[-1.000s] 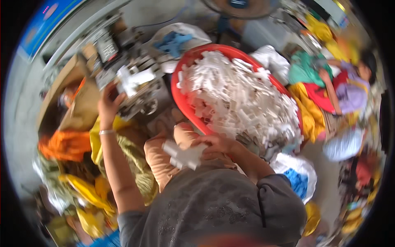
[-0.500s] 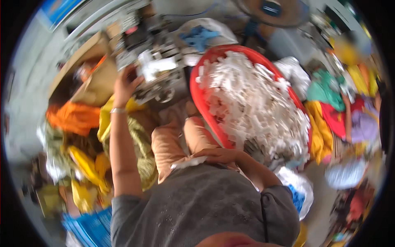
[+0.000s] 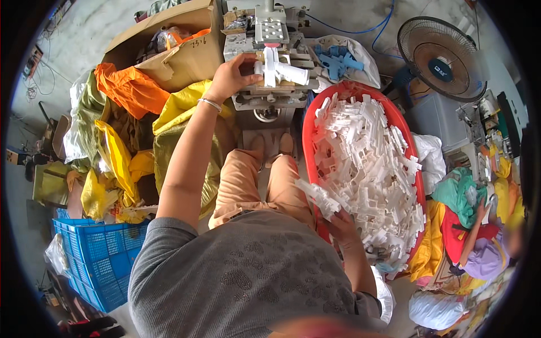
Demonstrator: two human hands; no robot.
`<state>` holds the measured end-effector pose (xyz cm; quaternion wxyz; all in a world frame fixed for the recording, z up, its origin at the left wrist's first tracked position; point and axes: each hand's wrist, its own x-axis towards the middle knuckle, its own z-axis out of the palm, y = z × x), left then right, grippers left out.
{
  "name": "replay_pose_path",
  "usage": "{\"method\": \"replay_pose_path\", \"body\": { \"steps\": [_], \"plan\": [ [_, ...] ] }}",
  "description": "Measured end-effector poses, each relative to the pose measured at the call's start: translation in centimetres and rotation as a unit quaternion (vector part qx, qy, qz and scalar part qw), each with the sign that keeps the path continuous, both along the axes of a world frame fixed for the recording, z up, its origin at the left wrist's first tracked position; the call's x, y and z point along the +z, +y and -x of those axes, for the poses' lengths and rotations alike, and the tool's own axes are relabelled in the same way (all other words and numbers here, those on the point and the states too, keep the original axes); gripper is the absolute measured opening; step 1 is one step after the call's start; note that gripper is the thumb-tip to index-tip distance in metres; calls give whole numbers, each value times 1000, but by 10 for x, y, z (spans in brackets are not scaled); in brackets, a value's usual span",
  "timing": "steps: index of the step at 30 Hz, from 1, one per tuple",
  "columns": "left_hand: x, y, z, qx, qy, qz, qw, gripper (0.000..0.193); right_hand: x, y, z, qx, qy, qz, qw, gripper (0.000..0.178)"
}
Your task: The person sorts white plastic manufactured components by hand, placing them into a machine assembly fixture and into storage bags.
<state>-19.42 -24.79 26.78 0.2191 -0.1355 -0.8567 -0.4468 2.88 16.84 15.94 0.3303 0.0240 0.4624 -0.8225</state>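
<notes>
The thumb and fingers of the left hand (image 3: 234, 78) are parted and curved about the left end of a white piece (image 3: 288, 73); whether it is gripped or only steadied cannot be told. The white piece is laid on the bed of a grey machine (image 3: 272, 25), directly beneath its head. The fingers of the right hand (image 3: 342, 225) are closed on the lower end of a second piece (image 3: 316, 196), also white, which is held tilted over the near left rim of a red tub (image 3: 308, 135); some blur is noted there, and it cannot be told whether more than one is held. The tub is heaped with loose white parts (image 3: 366, 169). A metal band (image 3: 210, 105) is worn on the left wrist. Left of the machine, a carton (image 3: 191, 62) is seen, with orange cloth (image 3: 132, 90) and a yellow sack (image 3: 180, 107) before it. Between machine and tub, toward the back, blue parts (image 3: 338, 65) are held in a pale bag (image 3: 369, 70). Behind the tub, to the right, a fan (image 3: 442, 59) is placed. A blue crate (image 3: 101, 265) is observed at the lower left. At the far right, beside a green bag (image 3: 455, 194), a co-worker (image 3: 484, 253) in purple is partly seen.
</notes>
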Motion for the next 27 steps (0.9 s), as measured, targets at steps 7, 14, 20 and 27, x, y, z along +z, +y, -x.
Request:
{"method": "replay_pose_path", "body": {
  "steps": [7, 14, 20, 27],
  "plan": [
    [7, 9, -1, -24, -41, -37, 998, 51, -7, -17, 15, 12, 67, 18, 998, 55],
    [2, 2, 5, -53, -46, -66, 995, 52, 16, -30, 28, -8, 121, -18, 992, 57],
    [11, 7, 3, -17, -59, -49, 997, 49, 24, -22, 52, -32, 195, -39, 979, 53],
    [25, 10, -21, 26, 1, -42, 999, 36, 67, -45, 143, -131, 324, -117, 930, 49]
  ]
}}
